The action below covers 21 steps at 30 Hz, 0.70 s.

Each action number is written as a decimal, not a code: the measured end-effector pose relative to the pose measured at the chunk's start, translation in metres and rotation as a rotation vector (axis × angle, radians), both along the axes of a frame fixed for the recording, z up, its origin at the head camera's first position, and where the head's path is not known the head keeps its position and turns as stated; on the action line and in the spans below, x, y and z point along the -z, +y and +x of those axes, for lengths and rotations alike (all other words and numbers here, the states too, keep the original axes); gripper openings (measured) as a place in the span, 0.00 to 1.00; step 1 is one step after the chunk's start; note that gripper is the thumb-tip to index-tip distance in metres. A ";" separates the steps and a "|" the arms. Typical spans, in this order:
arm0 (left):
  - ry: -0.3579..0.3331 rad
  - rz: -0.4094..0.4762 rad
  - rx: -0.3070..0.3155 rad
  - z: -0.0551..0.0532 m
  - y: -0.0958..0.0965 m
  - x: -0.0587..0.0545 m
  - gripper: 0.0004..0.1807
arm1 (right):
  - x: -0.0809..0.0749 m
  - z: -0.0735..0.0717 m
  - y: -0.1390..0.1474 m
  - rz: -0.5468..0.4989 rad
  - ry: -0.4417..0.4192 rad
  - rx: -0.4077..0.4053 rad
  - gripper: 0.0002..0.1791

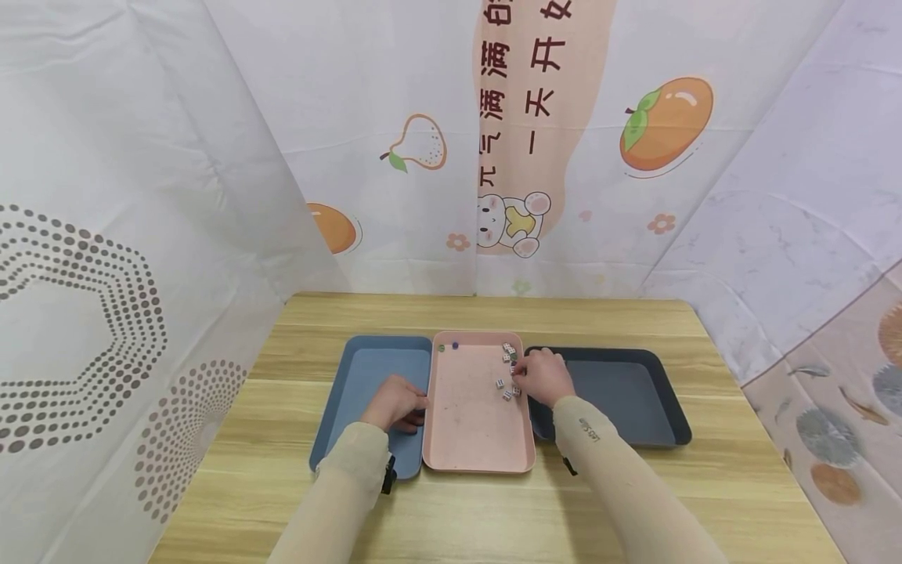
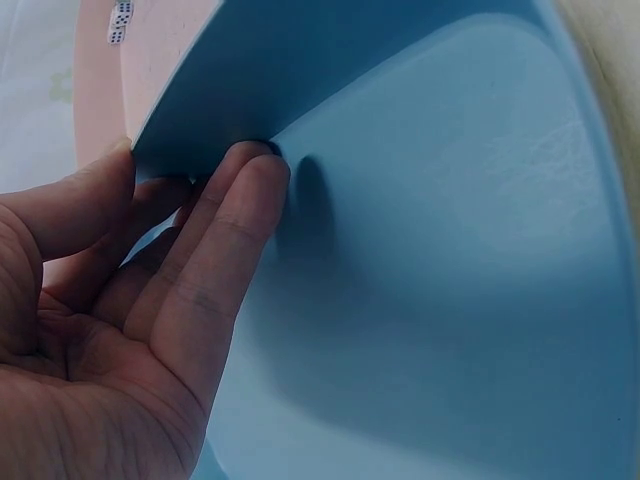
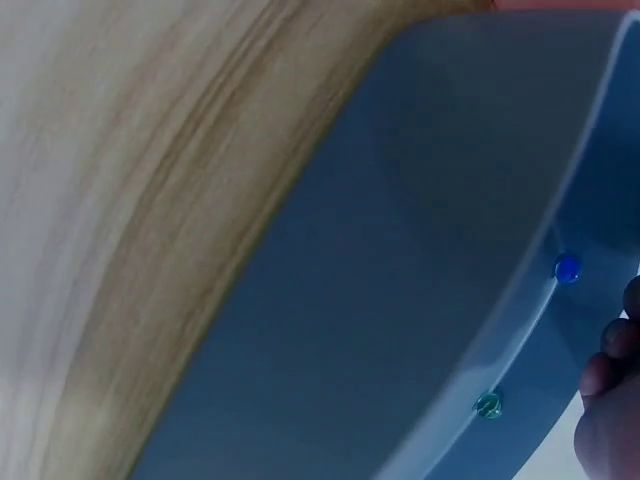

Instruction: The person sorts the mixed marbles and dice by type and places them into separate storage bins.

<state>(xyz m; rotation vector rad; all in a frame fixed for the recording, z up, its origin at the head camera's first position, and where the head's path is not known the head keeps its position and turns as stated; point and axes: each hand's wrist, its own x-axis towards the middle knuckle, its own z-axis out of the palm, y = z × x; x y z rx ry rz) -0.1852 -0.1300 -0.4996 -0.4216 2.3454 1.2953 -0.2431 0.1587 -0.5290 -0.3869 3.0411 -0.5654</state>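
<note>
I'm seeing a wood-grain table point(image 1: 486, 517) stretching out past the left hand point(image 1: 398, 401) and right hand point(image 1: 543, 376). Straight ahead of both hangs a white fabric backdrop point(image 1: 395, 47) with 2 solid orange fruits point(image 1: 665, 125) and dark lettering point(image 1: 495, 56). Off beyond the left hand, a pale curtain point(image 1: 211, 157) with 2 brown dotted patterns point(image 1: 134, 305); beyond the right, marbled white cloth point(image 1: 796, 211). Light's pretty soft.

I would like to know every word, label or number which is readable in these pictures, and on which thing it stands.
"元气满满": back curtain, left column, read upward; the top character is cut off.
"一天开": same curtain, right column, read upward; its top character is also cut off.
"Let's": right sleeve; the word after it is too small to read surely.
White dice: dots only, mostly too small to count.
</note>
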 end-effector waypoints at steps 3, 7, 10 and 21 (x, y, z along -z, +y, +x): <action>-0.002 -0.001 0.000 0.000 0.000 0.000 0.13 | 0.000 0.001 -0.001 0.014 0.013 -0.001 0.04; -0.004 -0.002 -0.002 0.000 0.000 0.001 0.13 | 0.000 0.001 -0.004 0.044 0.028 -0.004 0.03; -0.002 -0.003 -0.002 0.000 0.000 0.001 0.13 | 0.001 0.001 -0.006 0.059 0.014 0.006 0.02; -0.006 -0.005 -0.006 -0.001 0.000 0.001 0.13 | 0.003 0.000 -0.011 0.089 -0.019 0.014 0.02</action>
